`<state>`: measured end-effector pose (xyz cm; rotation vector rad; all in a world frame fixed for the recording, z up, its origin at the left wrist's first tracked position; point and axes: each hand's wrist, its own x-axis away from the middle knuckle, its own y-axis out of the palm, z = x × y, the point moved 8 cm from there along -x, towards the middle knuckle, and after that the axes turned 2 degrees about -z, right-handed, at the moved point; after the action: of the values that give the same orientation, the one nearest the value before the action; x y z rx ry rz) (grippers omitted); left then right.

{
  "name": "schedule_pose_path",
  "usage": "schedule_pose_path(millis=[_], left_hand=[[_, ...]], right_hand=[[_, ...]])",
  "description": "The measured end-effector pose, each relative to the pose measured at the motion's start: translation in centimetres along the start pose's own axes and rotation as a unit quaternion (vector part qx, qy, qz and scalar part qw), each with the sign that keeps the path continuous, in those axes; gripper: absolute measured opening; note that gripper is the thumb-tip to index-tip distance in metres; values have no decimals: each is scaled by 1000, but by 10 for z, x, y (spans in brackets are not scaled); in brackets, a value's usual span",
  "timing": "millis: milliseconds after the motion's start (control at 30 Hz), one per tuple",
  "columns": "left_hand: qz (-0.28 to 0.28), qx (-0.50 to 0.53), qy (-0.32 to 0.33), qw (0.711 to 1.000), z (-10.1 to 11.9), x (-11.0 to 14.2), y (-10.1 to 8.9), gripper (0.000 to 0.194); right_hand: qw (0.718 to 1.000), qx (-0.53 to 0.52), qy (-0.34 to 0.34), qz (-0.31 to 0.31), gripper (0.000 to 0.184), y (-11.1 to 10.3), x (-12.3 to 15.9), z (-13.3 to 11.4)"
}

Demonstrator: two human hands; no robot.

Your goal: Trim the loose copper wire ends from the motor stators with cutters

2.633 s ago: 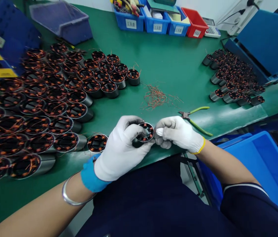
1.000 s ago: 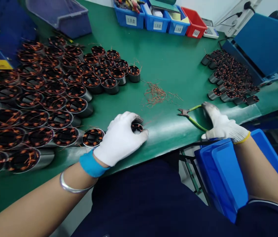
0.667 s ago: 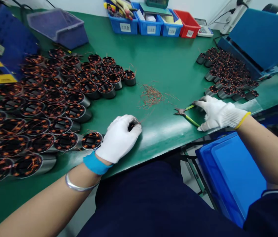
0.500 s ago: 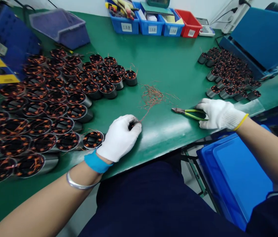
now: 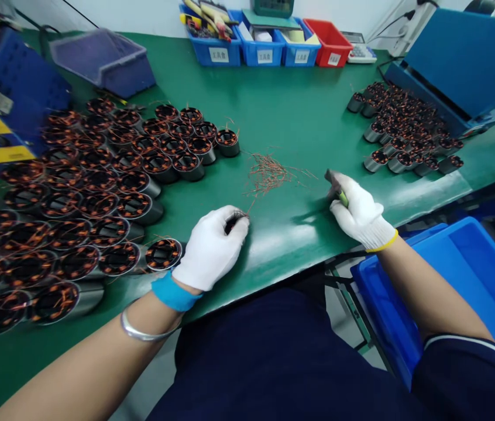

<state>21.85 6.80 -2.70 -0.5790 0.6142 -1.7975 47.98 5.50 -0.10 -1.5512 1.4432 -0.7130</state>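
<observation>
My left hand (image 5: 212, 248), in a white glove, is closed around a motor stator (image 5: 232, 223) at the table's front edge. The hand covers most of it; its dark opening and a thin copper wire end show between thumb and fingers. Gripped in my gloved right hand (image 5: 359, 213) are green-handled pliers (image 5: 341, 196), raised off the table with the jaws toward the left, blurred by motion. Beyond my hands lies a loose heap of copper wire scraps (image 5: 269, 174). Just left of my left wrist stands another stator (image 5: 164, 254) with copper windings.
Rows of wound stators (image 5: 120, 257) fill the left side; another group (image 5: 401, 128) stands at right by a blue machine (image 5: 462, 64). Blue bins (image 5: 219, 54), a red bin (image 5: 333, 47) and a purple bin (image 5: 127, 73) line the back. Below the right edge is a blue crate (image 5: 453, 280).
My right hand has lifted the pliers from the table and moved left, turning them toward the left hand. The left hand stays almost in place around the stator.
</observation>
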Motion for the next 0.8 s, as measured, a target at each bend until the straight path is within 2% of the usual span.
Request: schedule_pose_path(millis=[33, 67, 100, 167, 200, 233, 267, 333, 533, 667, 800], left_hand=[[1, 2, 3, 1000, 0, 0, 0, 23], [3, 4, 5, 1000, 0, 0, 0, 23], [5, 4, 7, 1000, -1, 0, 0, 24], [8, 6, 10, 1000, -2, 0, 0, 24], [7, 8, 11, 1000, -2, 0, 0, 24], [5, 9, 12, 1000, -2, 0, 0, 25], [1, 9, 14, 1000, -2, 0, 1, 25], [-5, 11, 16, 1000, -2, 0, 2, 27], [-17, 1, 24, 1000, 2, 0, 2, 28], [-18, -6, 26, 999, 1, -1, 2, 28], [-15, -9, 21, 1000, 1, -1, 2, 28]], right_hand=[[995, -87, 18, -47, 62, 9, 0, -10], [976, -176, 39, -119, 62, 23, 1, -23], [941, -261, 64, -205, 62, 39, 5, -39], [844, -391, 122, -347, 60, 64, 17, -69], [800, -431, 149, -390, 59, 72, 22, -80], [771, -455, 169, -413, 59, 77, 25, -87], [756, -466, 180, -423, 58, 79, 27, -91], [754, -461, 182, -432, 54, 80, 28, -91], [782, -395, 151, -458, 44, 81, 29, -86], [790, -374, 160, -460, 38, 81, 28, -88], [827, -309, 139, -449, 32, 76, 21, -89]])
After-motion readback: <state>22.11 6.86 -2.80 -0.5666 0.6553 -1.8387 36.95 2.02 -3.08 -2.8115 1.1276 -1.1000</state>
